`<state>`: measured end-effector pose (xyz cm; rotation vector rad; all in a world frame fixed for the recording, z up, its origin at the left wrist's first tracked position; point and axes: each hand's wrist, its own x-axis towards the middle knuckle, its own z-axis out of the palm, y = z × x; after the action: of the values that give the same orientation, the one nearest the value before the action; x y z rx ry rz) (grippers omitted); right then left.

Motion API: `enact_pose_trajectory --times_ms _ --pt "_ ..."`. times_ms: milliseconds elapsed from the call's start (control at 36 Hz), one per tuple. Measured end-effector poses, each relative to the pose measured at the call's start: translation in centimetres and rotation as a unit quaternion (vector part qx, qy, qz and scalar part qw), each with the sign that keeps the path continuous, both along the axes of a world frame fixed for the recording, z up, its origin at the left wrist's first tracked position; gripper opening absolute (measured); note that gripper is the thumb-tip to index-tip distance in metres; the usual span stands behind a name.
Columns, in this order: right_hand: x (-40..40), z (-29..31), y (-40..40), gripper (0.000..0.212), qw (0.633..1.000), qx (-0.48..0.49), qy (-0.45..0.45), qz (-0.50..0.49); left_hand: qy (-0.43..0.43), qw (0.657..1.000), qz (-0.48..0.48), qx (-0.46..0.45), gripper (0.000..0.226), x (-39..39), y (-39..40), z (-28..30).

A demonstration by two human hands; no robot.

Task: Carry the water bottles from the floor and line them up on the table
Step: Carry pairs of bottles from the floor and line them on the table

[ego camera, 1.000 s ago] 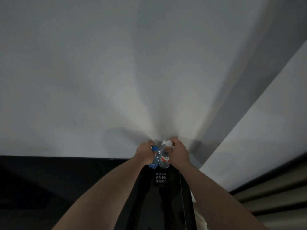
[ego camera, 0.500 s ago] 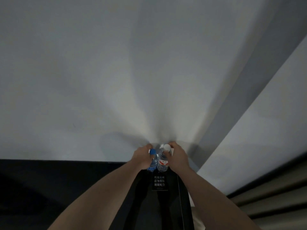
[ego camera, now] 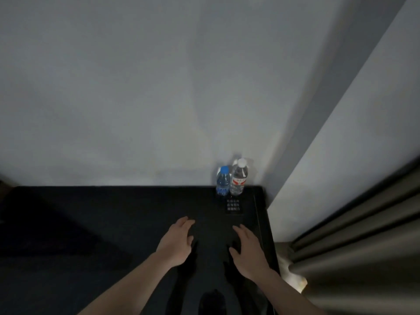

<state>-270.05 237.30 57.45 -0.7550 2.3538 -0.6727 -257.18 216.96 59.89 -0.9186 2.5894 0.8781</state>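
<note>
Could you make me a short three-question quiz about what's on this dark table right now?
1. True or false: both hands are free of the bottles.
2. Which bottle stands nearer the right edge of the table? A) the blue-capped bottle B) the white-capped bottle
3. Fill in: just in front of the bottles lies a small dark ____ with white lettering.

Key
1. True: the left hand and right hand hang open above the table, well short of the bottles.
2. B: the white-capped bottle stands right of the blue-capped bottle, side by side at the wall.
3. Sign.
</note>
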Motion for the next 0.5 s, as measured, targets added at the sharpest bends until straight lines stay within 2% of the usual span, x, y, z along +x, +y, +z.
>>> enact_pose_trajectory --times_ms 250,500 --pt "5.9 3.0 -3.2 0.075 0.997 -0.003 0.018 0.072 0.039 0.998 -0.018 -0.055 0.062 8.6 0.6 2.2" --pt "12.4 7.2 -5.9 0.079 0.997 0.018 0.039 0.066 0.077 0.989 -0.045 -0.118 0.065 15.8 -4.6 5.7"
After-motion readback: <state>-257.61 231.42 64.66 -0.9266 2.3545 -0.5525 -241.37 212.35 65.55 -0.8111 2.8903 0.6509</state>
